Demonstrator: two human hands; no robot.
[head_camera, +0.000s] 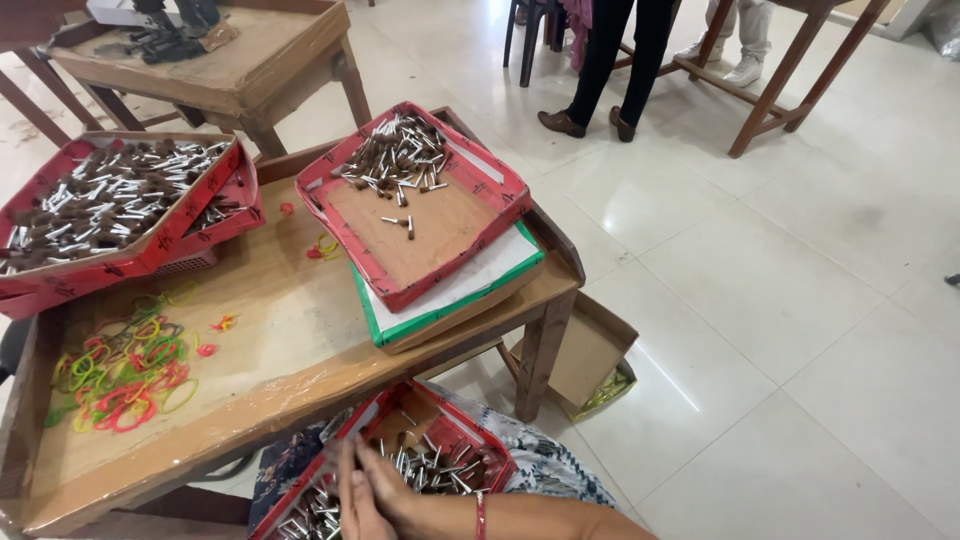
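A: Where are the person's hands?

B: Low in the view, over a red tray (478, 452) on the lap. The right hand (392, 487) comes in from the right, forearm level, a red bangle (480, 516) at the wrist. The left hand (352, 497) lies flat against it, fingers of both pointing up and away.

A: What is the grip on?

B: The palms are pressed together, fingers nearly straight. Whether anything sits between them cannot be told.

A: And the lap tray?

B: It holds small sticks (440, 468) with silver ends, heaped just beside the fingertips.

A: What is on the table (280, 340)?

B: A second red tray (410, 290) rests tilted on a green-edged box (455, 300), its sticks piled at the far corner, two lying loose in the middle. At the left, more red trays (150, 250) are stacked and full. Coloured rubber bands (120, 375) lie scattered near the front left.

A: Anyone else?

B: A person's legs (620, 60) stand on the tiled floor (800, 300), well apart.
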